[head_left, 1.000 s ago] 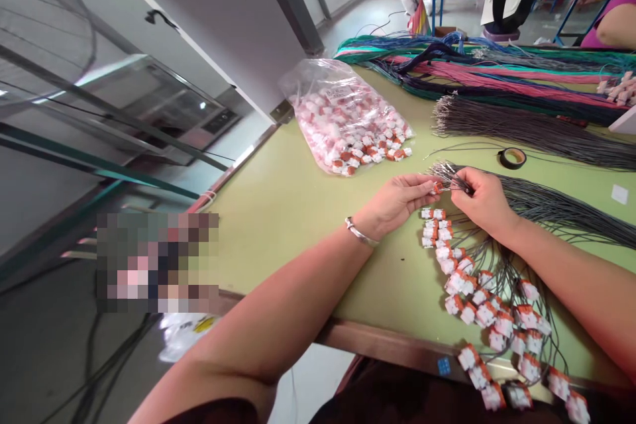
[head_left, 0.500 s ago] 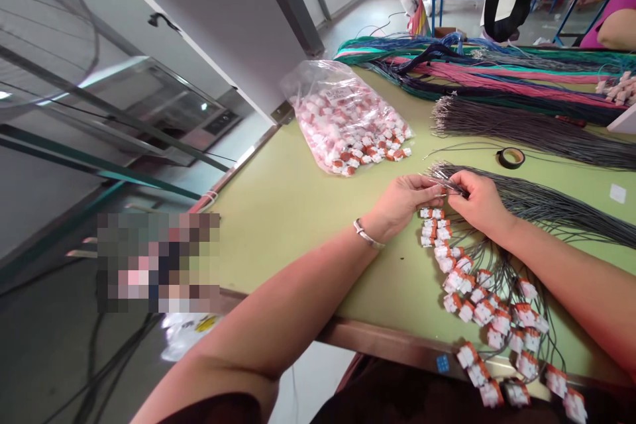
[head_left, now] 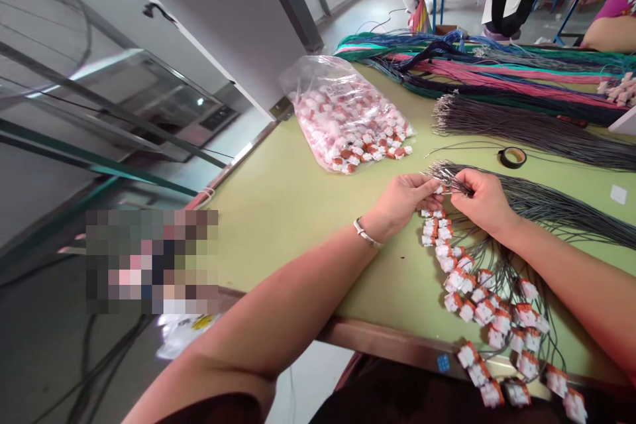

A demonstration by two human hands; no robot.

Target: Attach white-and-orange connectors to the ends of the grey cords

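My left hand [head_left: 408, 201] is closed in a pinch on a small white-and-orange connector [head_left: 440, 190], partly covered by the fingers. Close beside it, my right hand [head_left: 481, 202] is wrapped round several dark wires [head_left: 450, 179] whose bare metal ends point toward the left fingers. Whether a wire end sits inside the connector, I cannot tell. Below the hands, a trail of connectors with wires attached [head_left: 462, 278] runs down to the table's front edge. Behind the right hand lies a bundle of dark grey wires [head_left: 556, 202].
A clear plastic bag of connectors [head_left: 348, 116] lies at the back left of the green table [head_left: 278, 212]. A roll of black tape [head_left: 511, 158], another dark wire bundle [head_left: 536, 129] and coloured wires [head_left: 477, 69] lie farther back. A person's arm [head_left: 609, 33] shows at the far right.
The right hand has shifted very slightly to the right, and the wire ends in it look more fanned out. The connector at the left fingertips shows more clearly.
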